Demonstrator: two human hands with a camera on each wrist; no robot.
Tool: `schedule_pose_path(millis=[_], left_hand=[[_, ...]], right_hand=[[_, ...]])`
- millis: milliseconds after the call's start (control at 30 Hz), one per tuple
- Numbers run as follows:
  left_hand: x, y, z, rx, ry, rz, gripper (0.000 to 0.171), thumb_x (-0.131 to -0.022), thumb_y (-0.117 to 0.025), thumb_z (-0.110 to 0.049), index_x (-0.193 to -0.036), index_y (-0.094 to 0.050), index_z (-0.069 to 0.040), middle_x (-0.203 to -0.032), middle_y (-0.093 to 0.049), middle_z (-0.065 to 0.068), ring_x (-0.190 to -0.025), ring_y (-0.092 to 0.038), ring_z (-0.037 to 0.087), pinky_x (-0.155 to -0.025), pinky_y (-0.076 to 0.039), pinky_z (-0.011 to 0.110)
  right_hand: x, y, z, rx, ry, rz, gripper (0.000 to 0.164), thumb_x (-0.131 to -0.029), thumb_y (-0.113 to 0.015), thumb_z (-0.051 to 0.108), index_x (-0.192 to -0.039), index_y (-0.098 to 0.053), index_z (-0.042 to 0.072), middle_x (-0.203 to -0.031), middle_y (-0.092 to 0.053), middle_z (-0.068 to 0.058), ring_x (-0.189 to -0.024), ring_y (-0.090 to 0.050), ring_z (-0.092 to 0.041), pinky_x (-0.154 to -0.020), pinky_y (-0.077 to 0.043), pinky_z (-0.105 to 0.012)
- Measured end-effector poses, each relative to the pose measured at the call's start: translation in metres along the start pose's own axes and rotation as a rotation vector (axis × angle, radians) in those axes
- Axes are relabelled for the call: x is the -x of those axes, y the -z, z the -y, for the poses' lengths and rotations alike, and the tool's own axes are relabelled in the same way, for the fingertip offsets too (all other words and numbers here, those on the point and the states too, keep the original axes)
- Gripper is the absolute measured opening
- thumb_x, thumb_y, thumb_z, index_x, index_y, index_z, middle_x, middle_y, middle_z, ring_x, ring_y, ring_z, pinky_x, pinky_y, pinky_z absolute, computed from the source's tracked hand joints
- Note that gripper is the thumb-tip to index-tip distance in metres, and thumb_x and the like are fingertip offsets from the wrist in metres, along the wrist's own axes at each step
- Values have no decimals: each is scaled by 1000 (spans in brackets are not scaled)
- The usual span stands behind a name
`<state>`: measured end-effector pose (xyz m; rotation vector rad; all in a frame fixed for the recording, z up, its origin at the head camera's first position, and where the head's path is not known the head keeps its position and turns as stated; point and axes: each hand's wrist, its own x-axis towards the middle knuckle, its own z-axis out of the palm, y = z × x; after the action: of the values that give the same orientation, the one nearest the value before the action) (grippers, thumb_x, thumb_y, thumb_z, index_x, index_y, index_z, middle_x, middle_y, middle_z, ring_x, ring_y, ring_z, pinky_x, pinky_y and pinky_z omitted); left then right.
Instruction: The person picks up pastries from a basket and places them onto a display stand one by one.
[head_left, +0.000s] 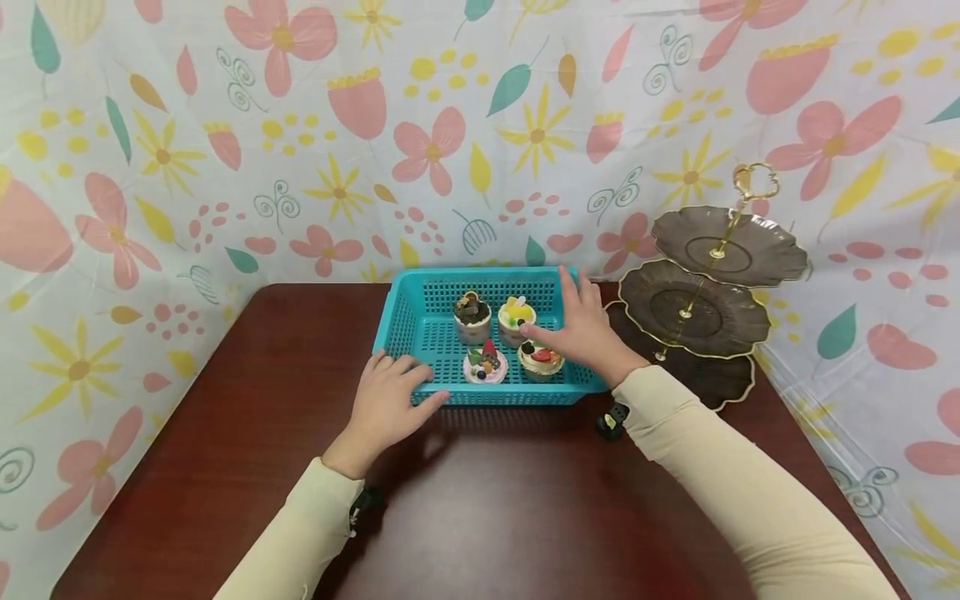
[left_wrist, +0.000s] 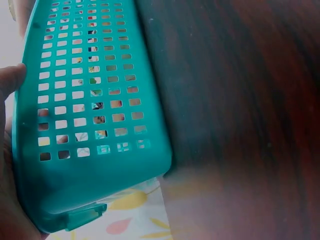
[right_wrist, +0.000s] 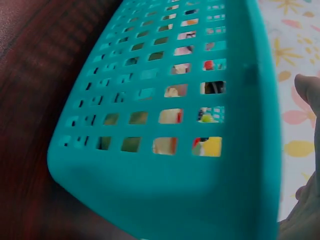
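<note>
A turquoise plastic basket (head_left: 480,398) stands on the table with several toy-like cupcakes inside. One has a dark chocolate top (head_left: 472,312), another a yellow fruit top (head_left: 517,313). Nearer the front are a pink-creamed cupcake (head_left: 484,365) and one with red fruit (head_left: 541,358). My left hand (head_left: 384,408) rests at the basket's front left corner, fingers loosely bent over the rim, thumb along the front. In the left wrist view the thumb (left_wrist: 12,79) touches the rim. My right hand (head_left: 588,329) reaches over the right side, fingers spread, thumb above the cupcakes, holding nothing.
A three-tiered stand (head_left: 693,308) with dark, gold-edged scalloped plates and a gold handle stands to the right, close to the right hand. Behind the dark wooden table (head_left: 247,433) hangs a floral cloth (head_left: 450,150).
</note>
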<state>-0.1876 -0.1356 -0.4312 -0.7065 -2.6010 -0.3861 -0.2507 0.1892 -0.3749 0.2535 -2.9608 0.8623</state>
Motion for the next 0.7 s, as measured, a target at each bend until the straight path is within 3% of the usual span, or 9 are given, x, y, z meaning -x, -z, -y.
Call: schedule_pose_path(millis=[167,333,567,700], left_hand=[[2,-3,3,-8,30,1,45,-90,-62,-61,-101,-74,-19,-103,-71,3,-96,-59,30,-110,-31,60],[2,-4,3,-10,38,-4,44,-90,-62,-61,-99,-73,-20,-99,-72,2,-93,-58,30,-110,-32,59],[1,-7,2,-13,7,-59,41,-88,-67,-58,-95,-72,-18,-94,-72,3,-90,-58,30,-107,-34,60],[1,-7,1,-17,9,-57,42,-87,-67,-59,-94,-72,-18,-94,-72,3,-90,-58,30,-107,-35,60]], right_hand=[[-3,-11,-2,52,33,22,119,-83,-69,66,-163,2,15,-166,7,-24,-152,7,-49,-115,-9,-72],[-1,-18,-2,109,86,78,118,-83,-75,58,-163,-2,11,-165,2,-27,-152,2,-48,-116,-17,-67],[0,-26,-5,137,38,199,122,-82,-79,50,-162,2,7,-165,-3,-28,-151,-8,-48,-114,-28,-64],[1,-32,-5,123,2,253,122,-83,-79,49,-160,2,3,-164,-9,-29,-150,-19,-46,-114,-30,-61]])
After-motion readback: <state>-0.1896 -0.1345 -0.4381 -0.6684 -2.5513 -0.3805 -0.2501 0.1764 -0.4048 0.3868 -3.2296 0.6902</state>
